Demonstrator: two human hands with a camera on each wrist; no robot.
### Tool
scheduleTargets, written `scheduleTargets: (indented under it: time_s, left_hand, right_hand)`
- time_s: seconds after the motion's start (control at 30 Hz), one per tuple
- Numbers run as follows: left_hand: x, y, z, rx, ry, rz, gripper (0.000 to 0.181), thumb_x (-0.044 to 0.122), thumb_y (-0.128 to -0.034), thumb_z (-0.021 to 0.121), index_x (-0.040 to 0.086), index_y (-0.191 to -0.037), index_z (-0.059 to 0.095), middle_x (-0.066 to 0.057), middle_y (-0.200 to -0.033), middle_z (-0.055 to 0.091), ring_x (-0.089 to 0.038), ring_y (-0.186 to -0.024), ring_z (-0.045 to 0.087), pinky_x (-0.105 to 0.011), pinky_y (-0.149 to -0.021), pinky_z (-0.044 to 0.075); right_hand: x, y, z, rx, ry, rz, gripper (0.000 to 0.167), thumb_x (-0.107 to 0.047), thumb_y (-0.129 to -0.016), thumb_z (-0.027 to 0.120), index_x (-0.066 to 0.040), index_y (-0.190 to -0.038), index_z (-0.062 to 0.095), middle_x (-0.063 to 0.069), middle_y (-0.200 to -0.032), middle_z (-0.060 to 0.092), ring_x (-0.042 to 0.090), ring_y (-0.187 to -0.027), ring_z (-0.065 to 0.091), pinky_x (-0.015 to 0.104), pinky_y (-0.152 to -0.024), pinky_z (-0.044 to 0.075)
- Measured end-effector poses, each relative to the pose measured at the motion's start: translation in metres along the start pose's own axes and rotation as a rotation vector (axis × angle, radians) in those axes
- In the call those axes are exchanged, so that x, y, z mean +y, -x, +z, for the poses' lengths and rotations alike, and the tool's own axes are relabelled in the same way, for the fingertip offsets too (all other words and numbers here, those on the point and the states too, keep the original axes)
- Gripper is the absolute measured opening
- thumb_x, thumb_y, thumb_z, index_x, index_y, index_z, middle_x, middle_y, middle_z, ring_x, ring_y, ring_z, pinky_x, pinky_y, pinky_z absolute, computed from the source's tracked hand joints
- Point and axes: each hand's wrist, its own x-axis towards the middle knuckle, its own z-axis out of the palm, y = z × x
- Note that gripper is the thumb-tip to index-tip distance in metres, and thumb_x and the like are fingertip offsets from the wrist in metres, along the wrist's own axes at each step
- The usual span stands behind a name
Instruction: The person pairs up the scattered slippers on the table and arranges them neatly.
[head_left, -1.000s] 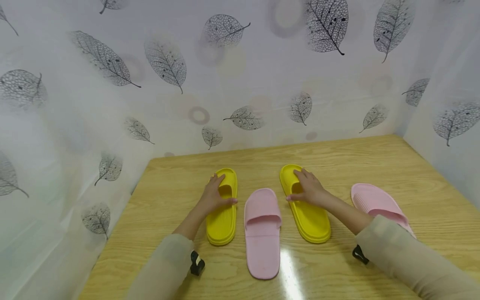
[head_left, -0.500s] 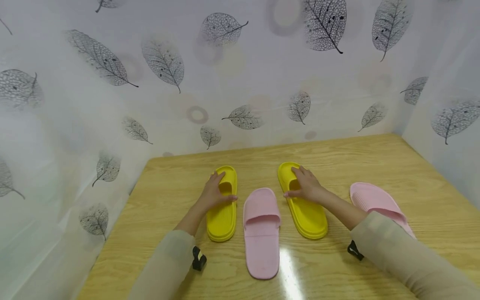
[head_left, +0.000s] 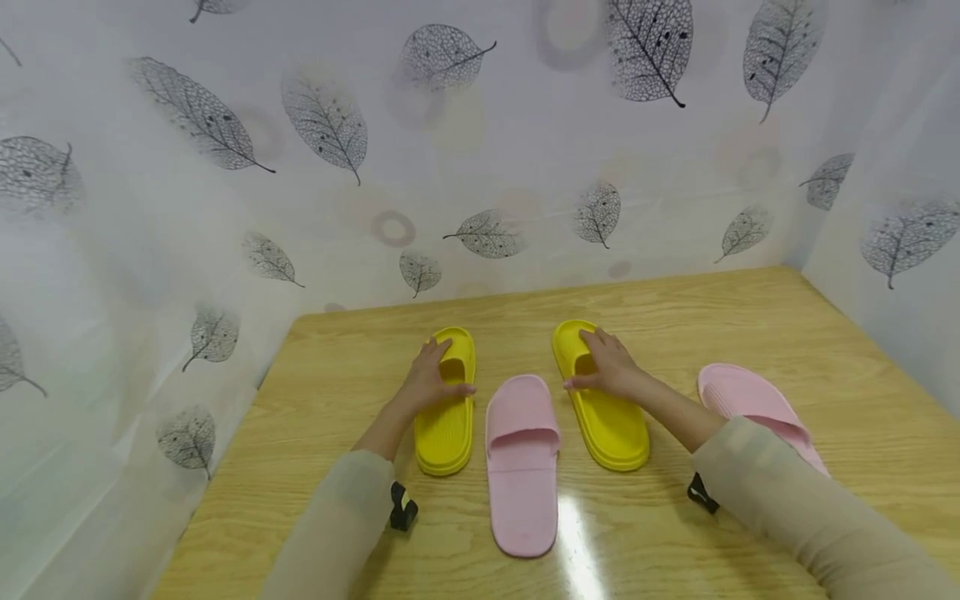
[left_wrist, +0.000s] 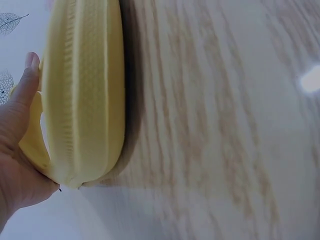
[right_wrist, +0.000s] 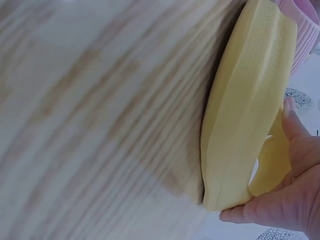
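My left hand [head_left: 426, 379] grips the front of a yellow slipper [head_left: 444, 437], thumb on its right side and fingers over the toe strap. Another yellow slipper [head_left: 615, 429], toe angled to the left, is gripped by my right hand [head_left: 609, 365] around its strap, thumb at the left edge. Between the two lies a pink slipper [head_left: 523, 492], a little nearer to me. In the left wrist view the left hand [left_wrist: 20, 145] pinches the slipper's side [left_wrist: 87, 95]; the right wrist view shows the right hand [right_wrist: 292, 190] at the other slipper's side [right_wrist: 245, 115].
A second pink slipper [head_left: 750, 396] lies at the right, partly behind my right sleeve [head_left: 810, 500]. The wooden table [head_left: 337, 358] ends at a leaf-patterned sheet [head_left: 510, 167] at the back, which also hangs along both sides.
Both yellow slippers, held by my hands, have moved slightly away from me toward the table's back edge; the right one has also moved a little left. The pink slippers have stayed in place.
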Motion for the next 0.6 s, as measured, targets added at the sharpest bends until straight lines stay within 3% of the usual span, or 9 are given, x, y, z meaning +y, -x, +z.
scheduleTargets:
  time_s: [0.33,0.6]
  left_hand:
    - [-0.001,-0.01,0.0,-0.013,0.019,0.029,0.096,0.039,-0.075,0.079,0.002,-0.147,0.027,-0.026,-0.155,0.012,-0.042,-0.143,0.004,-0.053,-0.114,0.01]
    - [0.0,-0.012,-0.003,-0.033,0.018,0.026,0.094,0.032,-0.0771,0.078,0.001,-0.148,0.025,-0.026,-0.155,0.011,-0.042,-0.143,0.002,-0.053,-0.114,0.009]
  right_hand:
    - [0.001,-0.005,-0.003,0.013,0.005,0.006,0.09,-0.029,-0.082,0.074,0.011,-0.144,0.021,0.04,-0.147,0.011,0.057,-0.134,0.011,0.065,-0.108,0.013]
    - [0.002,-0.011,0.0,0.015,-0.001,-0.003,0.091,-0.03,-0.081,0.075,0.011,-0.143,0.022,0.039,-0.147,0.013,0.056,-0.135,0.012,0.064,-0.109,0.013]
